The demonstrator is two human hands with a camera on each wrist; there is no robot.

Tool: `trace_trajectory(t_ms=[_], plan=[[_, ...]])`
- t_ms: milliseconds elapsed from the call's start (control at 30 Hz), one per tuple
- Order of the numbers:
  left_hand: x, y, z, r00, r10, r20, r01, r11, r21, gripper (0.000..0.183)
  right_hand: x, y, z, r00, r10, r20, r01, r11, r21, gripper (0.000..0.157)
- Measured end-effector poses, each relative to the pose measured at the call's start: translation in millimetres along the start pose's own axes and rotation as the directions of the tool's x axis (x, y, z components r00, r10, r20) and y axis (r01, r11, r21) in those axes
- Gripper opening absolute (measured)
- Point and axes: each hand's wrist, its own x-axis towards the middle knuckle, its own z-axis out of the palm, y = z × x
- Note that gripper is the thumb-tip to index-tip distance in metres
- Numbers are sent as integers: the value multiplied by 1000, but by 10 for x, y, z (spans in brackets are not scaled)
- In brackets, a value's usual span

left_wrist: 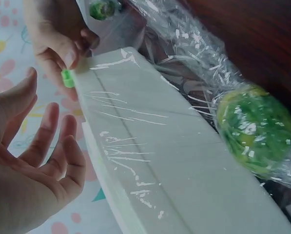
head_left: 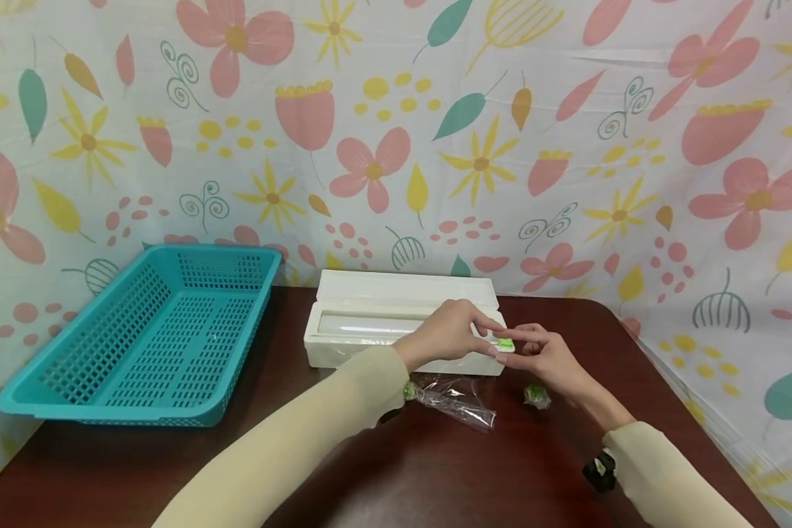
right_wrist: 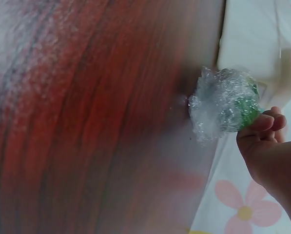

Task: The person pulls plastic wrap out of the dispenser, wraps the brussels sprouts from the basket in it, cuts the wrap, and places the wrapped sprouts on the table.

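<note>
A white cling film dispenser point(head_left: 343, 355) lies on the table with its lid raised, and a roll of film point(head_left: 363, 326) shows inside. My right hand point(head_left: 548, 359) pinches the small green slide cutter point(left_wrist: 68, 79) at the dispenser's right end. Close to that end, my left hand point(left_wrist: 38, 161) has its fingers loosely bent and holds nothing. In front of the dispenser lies a film-wrapped green and yellow bundle point(left_wrist: 255, 129), its kind unclear, with a length of loose film point(head_left: 462, 407) trailing from it. Another small wrapped green bundle point(head_left: 537, 396) sits below my right hand.
A teal plastic basket point(head_left: 237, 352) with slotted sides stands at the left of the dark red-brown table point(head_left: 435, 477). Behind the table hangs a flower-printed cloth point(head_left: 396, 88), which also runs down along the right edge.
</note>
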Motion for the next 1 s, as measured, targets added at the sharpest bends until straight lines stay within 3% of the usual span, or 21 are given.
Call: trace_trajectory(t_ms=[233, 533, 800, 1000], plan=[[182, -18, 127, 994, -105, -23, 106, 993, 57, 30, -10, -6, -6, 1000, 19, -24, -18, 999, 49, 48], [277, 43, 271, 969, -188, -158, 219, 954, 207, 17, -17, -1, 1, 999, 46, -17, -44, 995, 92, 51], [272, 24, 333, 957, -224, -185, 254, 954, 159, 8, 5, 6, -1, 996, 88, -4, -87, 994, 66, 49], [266, 41, 322, 957, -235, -172, 257, 959, 120, 8, 16, 25, -9, 995, 96, -4, -96, 994, 56, 49]])
